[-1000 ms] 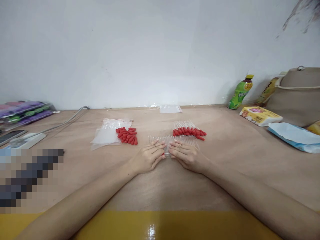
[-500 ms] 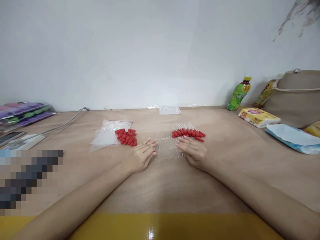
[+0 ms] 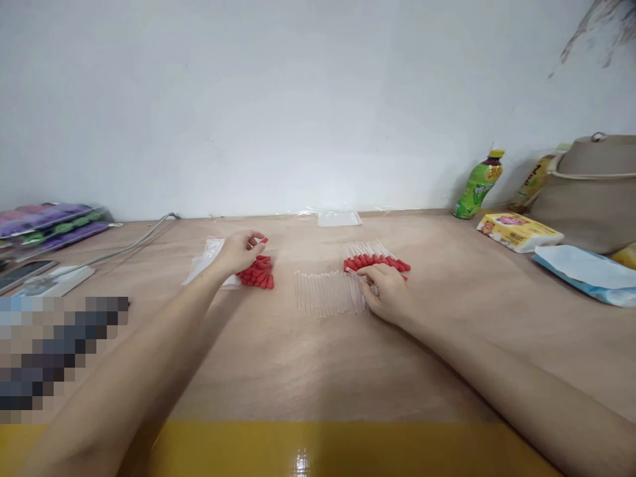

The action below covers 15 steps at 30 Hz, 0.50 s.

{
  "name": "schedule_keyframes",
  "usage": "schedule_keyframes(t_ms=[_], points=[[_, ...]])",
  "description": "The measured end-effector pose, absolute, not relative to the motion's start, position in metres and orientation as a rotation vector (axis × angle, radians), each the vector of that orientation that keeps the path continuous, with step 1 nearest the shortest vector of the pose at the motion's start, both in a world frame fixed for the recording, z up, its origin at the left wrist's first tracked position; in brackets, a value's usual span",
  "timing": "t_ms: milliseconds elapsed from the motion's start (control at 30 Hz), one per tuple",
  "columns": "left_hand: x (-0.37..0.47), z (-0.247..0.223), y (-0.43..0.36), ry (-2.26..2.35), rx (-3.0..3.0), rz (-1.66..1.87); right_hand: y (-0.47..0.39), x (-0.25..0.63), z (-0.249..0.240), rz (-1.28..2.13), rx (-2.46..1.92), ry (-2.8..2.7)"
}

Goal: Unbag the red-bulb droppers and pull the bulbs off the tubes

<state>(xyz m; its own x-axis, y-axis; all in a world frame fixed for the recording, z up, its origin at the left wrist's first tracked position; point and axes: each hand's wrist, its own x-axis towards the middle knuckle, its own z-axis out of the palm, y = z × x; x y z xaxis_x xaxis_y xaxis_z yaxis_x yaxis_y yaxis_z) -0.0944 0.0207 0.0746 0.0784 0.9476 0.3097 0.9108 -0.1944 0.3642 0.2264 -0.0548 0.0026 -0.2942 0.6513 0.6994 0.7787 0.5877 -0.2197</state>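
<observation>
My left hand [image 3: 242, 250] pinches a red piece [image 3: 265, 240] just above a pile of red pieces [image 3: 257, 273], which lies beside a clear plastic bag [image 3: 201, 263]. My right hand [image 3: 382, 286] is closed on a thin clear stick [image 3: 350, 270], at the right end of a row of clear sticks [image 3: 325, 293] on the table. Behind my right hand lie several clear sticks with red tips [image 3: 375, 262], fanned side by side. My right palm is turned down, and part of the row is hidden under it.
A small white bag [image 3: 339, 218] lies by the wall. On the right are a green bottle [image 3: 479, 185], a yellow tissue pack [image 3: 519, 233], a blue-white packet [image 3: 583, 270] and a grey bag [image 3: 589, 192]. Purple and green packs [image 3: 54, 225], a phone [image 3: 26, 275] and a cable [image 3: 134, 244] are at left.
My left hand has moved left and back from the row of sticks to the red pile and taken a red piece. My right hand has lifted its fingers from the row and closed on a stick.
</observation>
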Motion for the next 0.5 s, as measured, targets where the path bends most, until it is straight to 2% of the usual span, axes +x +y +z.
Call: schedule_keyframes(t_ms=[300, 500], points=[[-0.108, 0.073, 0.049, 2.075, 2.227, 0.425, -0.063, 0.219, 0.002, -0.365, -1.120, -2.132], [-0.104, 0.075, 0.044, 2.123, 2.283, 0.463, -0.069, 0.216, 0.006, -0.372, -1.130, -2.225]])
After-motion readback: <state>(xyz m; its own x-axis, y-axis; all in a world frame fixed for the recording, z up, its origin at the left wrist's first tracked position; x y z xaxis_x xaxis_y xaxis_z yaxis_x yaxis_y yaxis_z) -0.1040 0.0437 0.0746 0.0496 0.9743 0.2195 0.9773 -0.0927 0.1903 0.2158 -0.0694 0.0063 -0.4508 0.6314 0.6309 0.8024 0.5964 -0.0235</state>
